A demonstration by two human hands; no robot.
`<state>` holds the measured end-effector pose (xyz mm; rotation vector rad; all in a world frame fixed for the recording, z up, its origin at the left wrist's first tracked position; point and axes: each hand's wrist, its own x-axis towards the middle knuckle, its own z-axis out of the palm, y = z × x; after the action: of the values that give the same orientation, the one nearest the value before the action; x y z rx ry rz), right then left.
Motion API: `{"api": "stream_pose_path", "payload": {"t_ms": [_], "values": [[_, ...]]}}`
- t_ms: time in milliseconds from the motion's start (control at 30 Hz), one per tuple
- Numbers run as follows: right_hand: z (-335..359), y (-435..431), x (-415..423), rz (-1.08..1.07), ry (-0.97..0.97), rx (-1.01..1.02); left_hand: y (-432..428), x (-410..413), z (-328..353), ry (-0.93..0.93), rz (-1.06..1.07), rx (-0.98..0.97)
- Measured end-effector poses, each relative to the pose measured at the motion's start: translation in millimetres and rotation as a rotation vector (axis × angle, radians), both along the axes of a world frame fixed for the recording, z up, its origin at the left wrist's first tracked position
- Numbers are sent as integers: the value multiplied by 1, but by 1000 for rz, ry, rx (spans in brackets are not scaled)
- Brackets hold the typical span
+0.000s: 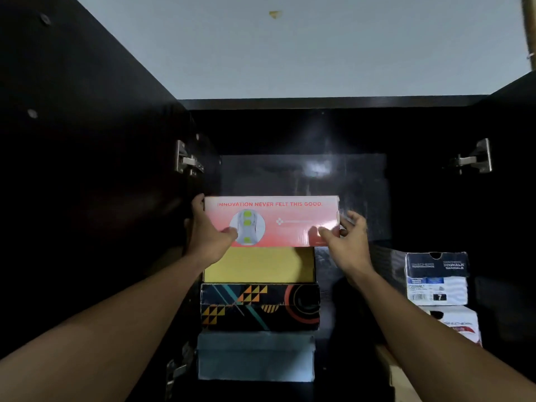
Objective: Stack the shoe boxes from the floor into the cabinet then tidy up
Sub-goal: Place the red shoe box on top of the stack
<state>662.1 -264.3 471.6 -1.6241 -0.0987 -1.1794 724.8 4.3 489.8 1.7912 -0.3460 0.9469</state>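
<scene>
A pink-and-white shoe box [290,220] with red lettering sits at the top of a stack inside the dark cabinet [319,103]. My left hand [204,233] grips its left end and my right hand [346,237] grips its right end. Under it lie a yellow box [258,264], a black box with coloured geometric shapes [259,307] and a grey-blue box [255,356]. A second stack stands at the right: a dark blue and white box [436,278] over a white box [455,323].
Both cabinet doors stand open, the left door [72,140] and the right door [516,169], with metal hinges [187,159] on each side. Dark free room lies between the two stacks and above the right one. A pale ceiling [290,53] is overhead.
</scene>
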Motion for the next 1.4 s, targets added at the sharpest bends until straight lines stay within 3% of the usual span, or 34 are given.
{"api": "stream_pose_path", "payload": {"t_ms": [133, 233, 500, 967, 1167, 1400], "values": [[-7, 3, 16, -3, 42, -84, -19, 13, -9, 5, 17, 188], [-15, 5, 29, 19, 123, -217, -25, 23, -19, 26, 158, 417], [-20, 3, 59, -109, 404, -522, -11, 59, -30, 252, 85, 616], [-3, -2, 67, -111, 546, -516, -7, 67, -24, 298, 25, 652], [-7, 9, 3, -147, 483, -502, 7, 9, -20, 239, 3, 642], [-5, 12, -128, -200, 491, -433, 5, -91, -20, 236, -60, 651]]}}
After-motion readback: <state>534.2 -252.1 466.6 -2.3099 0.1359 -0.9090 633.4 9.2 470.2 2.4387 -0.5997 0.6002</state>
